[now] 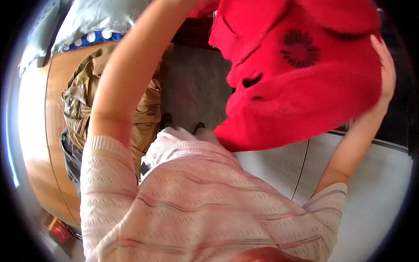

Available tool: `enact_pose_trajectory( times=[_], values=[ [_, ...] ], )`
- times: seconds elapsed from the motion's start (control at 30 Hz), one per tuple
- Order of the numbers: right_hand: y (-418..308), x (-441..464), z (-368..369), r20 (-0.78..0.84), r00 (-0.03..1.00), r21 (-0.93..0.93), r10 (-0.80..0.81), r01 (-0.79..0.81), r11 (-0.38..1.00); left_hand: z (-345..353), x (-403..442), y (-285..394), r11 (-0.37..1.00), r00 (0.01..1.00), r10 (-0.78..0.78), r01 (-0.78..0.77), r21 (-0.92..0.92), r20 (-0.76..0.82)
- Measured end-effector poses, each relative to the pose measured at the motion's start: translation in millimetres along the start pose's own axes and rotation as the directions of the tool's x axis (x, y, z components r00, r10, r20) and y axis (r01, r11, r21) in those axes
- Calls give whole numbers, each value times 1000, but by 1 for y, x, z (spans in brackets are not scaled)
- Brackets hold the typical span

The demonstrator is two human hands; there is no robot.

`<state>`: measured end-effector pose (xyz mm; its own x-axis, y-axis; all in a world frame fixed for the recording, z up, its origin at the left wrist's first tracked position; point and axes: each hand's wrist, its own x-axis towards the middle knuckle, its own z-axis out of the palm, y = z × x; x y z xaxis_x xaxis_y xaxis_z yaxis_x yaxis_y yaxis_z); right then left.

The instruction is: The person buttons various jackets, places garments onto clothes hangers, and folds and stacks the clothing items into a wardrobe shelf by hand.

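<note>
A large, soft red cloth (301, 87), perhaps a garment, hangs in folds across the upper right, with a black flower motif (301, 49) on it. My right hand (386, 72) grips its right edge, the fingers partly behind the fabric. My left forearm (126, 78) reaches up past the top edge of the view, so my left hand is out of sight. A bit of red shows beside that wrist. Whether the cloth is a sweater, a jacket or something else, I cannot tell.
Brown clothes (146, 107) hang over the wooden furniture (52, 109) on the left. Pale pillows (102, 19) and a blue polka-dot cloth (94, 39) lie beyond. Grey floor (192, 83) and a pale panel (345, 174) show below the cloth.
</note>
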<state>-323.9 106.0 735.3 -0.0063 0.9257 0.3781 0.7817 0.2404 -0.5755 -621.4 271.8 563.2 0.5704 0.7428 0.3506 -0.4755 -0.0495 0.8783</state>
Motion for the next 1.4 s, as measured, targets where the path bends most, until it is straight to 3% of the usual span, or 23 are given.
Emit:
enact_pose_trajectory(
  times=[0.07, 0.1, 0.13, 0.17, 0.2, 0.27, 0.3, 0.37, 0.47, 0.57, 0.6, 0.73, 0.83, 0.87, 0.97, 1.0, 1.07, 1.1, 1.23, 1.4],
  values=[
    [-7, -15, -27, -63, 995, 17, 74, -73, 997, -23, -48, -87, 936, 935, -344, 335, 107, 85],
    [-19, -23, -38, -97, 978, 163, 186, -169, 972, -29, -72, -123, 842, 826, -508, 417, 341, 244],
    [-24, -28, -50, -143, 967, 166, 212, -187, 968, -28, -102, -162, 717, 675, -697, 648, 258, 243],
    [-24, -33, -57, -193, 956, 136, 221, -197, 971, -22, -128, -203, 614, 610, -789, 785, 78, 67],
    [-23, -39, -63, -242, 941, 114, 237, -215, 970, -23, -149, -248, 480, 481, -876, 877, -29, 33],
    [-27, -51, -79, -325, 912, 61, 249, -243, 968, -1, -168, -279, 421, 410, -907, 889, -180, -95],
    [-30, -58, -88, -367, 895, 38, 255, -259, 965, 11, -168, -284, 419, 511, -843, 820, -389, 167],
    [-35, -72, -104, -449, 857, -10, 252, -287, 958, 41, -161, -304, 324, 603, -734, 715, -619, 313],
    [-44, -88, -122, -540, 805, -65, 244, -329, 942, 67, -149, -276, 286, 660, -721, 563, -776, 213],
    [-50, -105, -138, -622, 750, -110, 227, -371, 922, 66, -158, -278, 149, 600, -747, 570, -808, 286],
    [-53, -108, -142, -644, 731, -123, 223, -387, 914, 67, -161, -284, 116, 540, -778, 626, -771, 321],
    [-62, -119, -150, -720, 667, -170, 192, -438, 883, 85, -160, -308, 183, 553, -736, 719, -671, 391],
    [-70, -127, -154, -768, 617, -192, 170, -476, 858, 105, -146, -310, 281, 487, -839, 770, -573, 243],
    [-72, -129, -156, -784, 599, -195, 164, -489, 850, 104, -137, -315, 244, 436, -875, 773, -585, 211],
    [-80, -135, -156, -825, 549, -208, 137, -519, 829, 106, -121, -305, 455, 506, -860, 820, -348, 68],
    [-80, -137, -154, -837, 532, -207, 132, -530, 823, 108, -113, -286, 551, 554, -828, 832, 61, -83],
    [-82, -137, -150, -863, 493, -203, 116, -546, 813, 119, -105, -293, 605, 772, -608, 601, 521, -184],
    [-83, -137, -146, -873, 475, -201, 110, -556, 807, 123, -100, -290, 538, 864, -472, 440, 719, -176],
    [-84, -132, -124, -911, 404, -191, 81, -589, 785, 130, -93, -274, 443, 953, -270, 249, 861, -137],
    [-81, -108, -80, -948, 313, -164, 54, -629, 760, 89, -112, -278, 428, 984, -163, 140, 893, -77]
  ],
)
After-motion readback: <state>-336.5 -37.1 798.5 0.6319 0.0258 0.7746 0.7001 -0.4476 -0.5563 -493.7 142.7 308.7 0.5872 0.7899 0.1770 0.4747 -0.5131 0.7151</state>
